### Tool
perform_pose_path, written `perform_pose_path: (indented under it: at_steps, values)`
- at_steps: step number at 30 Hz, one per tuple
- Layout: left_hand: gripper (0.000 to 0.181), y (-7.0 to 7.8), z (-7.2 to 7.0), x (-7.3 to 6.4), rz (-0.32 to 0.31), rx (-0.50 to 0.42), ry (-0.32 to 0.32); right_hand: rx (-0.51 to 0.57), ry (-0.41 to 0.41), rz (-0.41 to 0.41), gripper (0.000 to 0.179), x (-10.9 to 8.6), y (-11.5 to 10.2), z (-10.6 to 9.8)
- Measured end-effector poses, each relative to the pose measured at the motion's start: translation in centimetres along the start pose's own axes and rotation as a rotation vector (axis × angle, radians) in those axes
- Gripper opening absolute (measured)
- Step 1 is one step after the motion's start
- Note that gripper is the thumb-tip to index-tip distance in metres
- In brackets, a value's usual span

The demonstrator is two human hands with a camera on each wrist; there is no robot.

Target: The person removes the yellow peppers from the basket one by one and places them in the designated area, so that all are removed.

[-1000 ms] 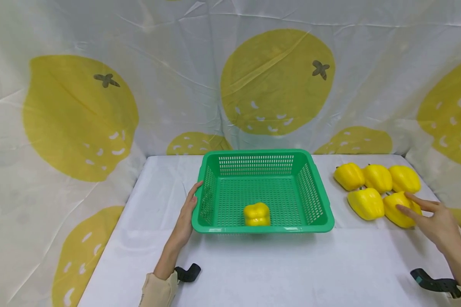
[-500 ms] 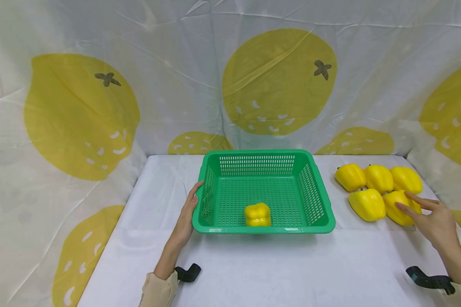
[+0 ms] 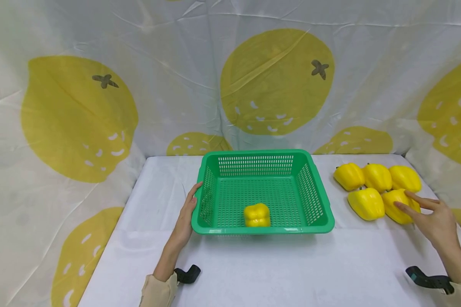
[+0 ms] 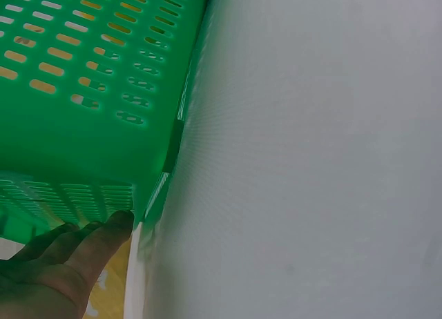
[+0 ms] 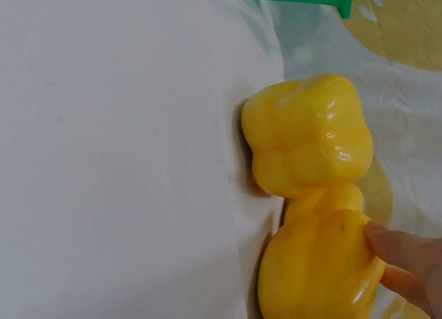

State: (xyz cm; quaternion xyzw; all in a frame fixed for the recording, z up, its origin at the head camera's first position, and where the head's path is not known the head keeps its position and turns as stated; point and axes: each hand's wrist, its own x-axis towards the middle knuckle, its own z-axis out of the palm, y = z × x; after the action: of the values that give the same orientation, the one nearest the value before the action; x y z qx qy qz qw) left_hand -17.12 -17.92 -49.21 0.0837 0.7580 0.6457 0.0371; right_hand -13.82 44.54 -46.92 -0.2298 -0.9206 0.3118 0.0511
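Observation:
A green plastic basket [image 3: 263, 230] stands in the middle of the table in the head view, with one yellow bell pepper [image 3: 257, 215] inside near its front wall. My left hand [image 3: 184, 219] lies along the basket's left side; in the left wrist view its extended fingers [image 4: 97, 246] touch the outer wall. At the right, my right hand [image 3: 436, 221] holds the front-right bell pepper [image 3: 397, 208] between thumb and fingers. In the right wrist view the thumb [image 5: 397, 246] presses on that pepper [image 5: 318, 271]. Its underside is hidden.
Beside the held pepper lies another pepper [image 3: 366, 204]. Behind them are three more: a left one [image 3: 349, 176], a middle one [image 3: 377, 177] and a right one [image 3: 405, 178]. A lemon-print cloth [image 3: 176, 85] hangs behind the white-covered table [image 3: 269, 273].
My right hand and the pepper it holds have shifted slightly toward the back and left. The left hand and the basket stay in place.

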Motion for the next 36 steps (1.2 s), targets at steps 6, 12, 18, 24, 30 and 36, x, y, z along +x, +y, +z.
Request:
perform_pose_path:
  at_steps: [6, 12, 18, 24, 30, 36]
  values:
    - [0.048, 0.0, -0.1, -0.1, 0.003, -0.007, 0.000, 0.020, 0.003, 0.000, 0.074, 0.0, -0.1, 0.1]
    - [0.049, 0.1, 0.0, 0.0, 0.002, -0.017, -0.003, 0.024, 0.021, -0.022, 0.072, -0.4, -0.2, 0.1]
    - [0.048, 0.0, -0.1, -0.1, 0.000, 0.001, -0.012, -0.017, 0.056, -0.084, 0.073, -0.5, -1.1, -0.1]
    - [0.049, 0.1, -0.1, -0.1, -0.003, 0.004, -0.001, -0.037, 0.087, -0.185, 0.071, -0.3, -3.7, -0.8]
    - [0.048, 0.0, -0.1, -0.1, 0.002, 0.003, 0.000, -0.035, 0.052, -0.261, 0.071, 0.1, -6.7, -1.2]
    - [0.048, -0.1, -0.1, 0.0, 0.003, 0.005, -0.003, 0.024, -0.008, -0.397, 0.067, 0.3, -10.5, -1.3]
